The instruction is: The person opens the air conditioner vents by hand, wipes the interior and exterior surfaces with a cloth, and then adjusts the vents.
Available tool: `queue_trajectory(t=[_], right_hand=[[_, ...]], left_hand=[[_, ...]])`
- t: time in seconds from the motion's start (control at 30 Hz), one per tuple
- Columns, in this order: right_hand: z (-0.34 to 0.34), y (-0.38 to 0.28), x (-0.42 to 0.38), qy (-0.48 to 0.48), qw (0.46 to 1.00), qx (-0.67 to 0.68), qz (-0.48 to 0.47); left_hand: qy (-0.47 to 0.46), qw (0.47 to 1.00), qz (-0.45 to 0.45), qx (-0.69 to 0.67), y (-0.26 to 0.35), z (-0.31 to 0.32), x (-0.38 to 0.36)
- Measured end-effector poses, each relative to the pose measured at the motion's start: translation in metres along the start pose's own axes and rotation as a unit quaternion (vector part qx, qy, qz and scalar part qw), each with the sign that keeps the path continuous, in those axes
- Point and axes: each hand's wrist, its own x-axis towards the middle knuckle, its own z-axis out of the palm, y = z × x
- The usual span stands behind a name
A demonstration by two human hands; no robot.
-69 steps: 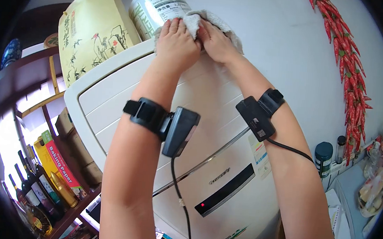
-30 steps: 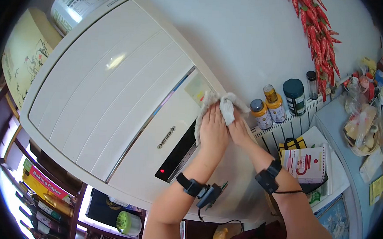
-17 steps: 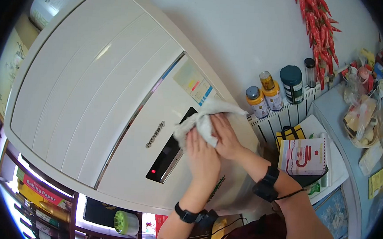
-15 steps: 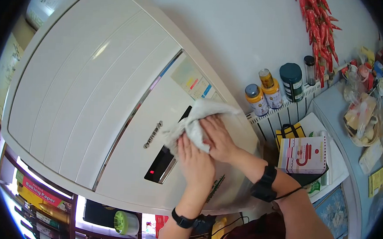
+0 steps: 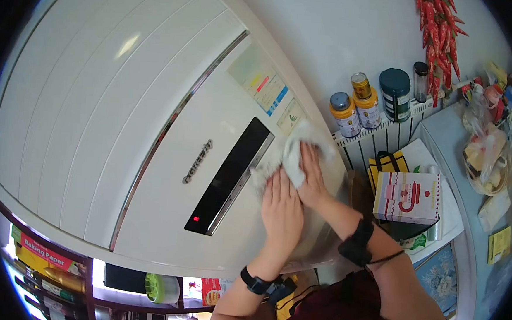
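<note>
A white cloth (image 5: 296, 155) lies bunched against the glossy front panel of a tall cream air conditioner (image 5: 153, 206), right of its dark display strip (image 5: 231, 176). My right hand (image 5: 312, 178) holds the cloth against the panel, fingers pointing up and partly over it. Close beside it, my left hand (image 5: 283, 208) keeps the cloth's lower left part pressed down under its fingertips. A small red light glows at the display's lower end. Raised brand letters (image 5: 198, 162) sit left of the strip, and stickers (image 5: 266, 90) are above the cloth.
Yellow-labelled canisters (image 5: 346, 115), a dark green tub (image 5: 395, 95) and a lidded bottle stand on a radiator (image 5: 362, 144) at right. Dried red chillies (image 5: 439, 42) hang on the wall. A pink-and-white box (image 5: 407, 197) sits lower right. Shelves with baking paper (image 5: 45, 253) are lower left.
Both hands and the cloth have moved right across the panel, off the display strip, which is now uncovered. The view has shifted slightly.
</note>
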Motion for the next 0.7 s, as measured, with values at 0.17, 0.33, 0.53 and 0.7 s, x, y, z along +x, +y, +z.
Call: queue_trajectory(t=[0.17, 0.33, 0.53, 0.7], right_hand=[[0.001, -0.051, 0.103, 0.041, 0.99, 0.016, -0.13], [0.015, -0.105, 0.127, 0.031, 0.974, 0.011, -0.225], [0.018, -0.15, 0.064, -0.244, 0.947, -0.003, -0.21], [0.043, -0.158, 0.019, -0.239, 0.92, 0.092, -0.296]], left_hand=[[0.13, 0.99, -0.04, 0.034, -0.016, -0.057, 0.059], [0.167, 0.982, -0.078, 0.042, -0.039, -0.088, 0.048], [0.114, 0.988, -0.097, 0.04, -0.055, -0.079, -0.054], [0.012, 0.979, -0.204, -0.002, -0.052, -0.068, -0.11]])
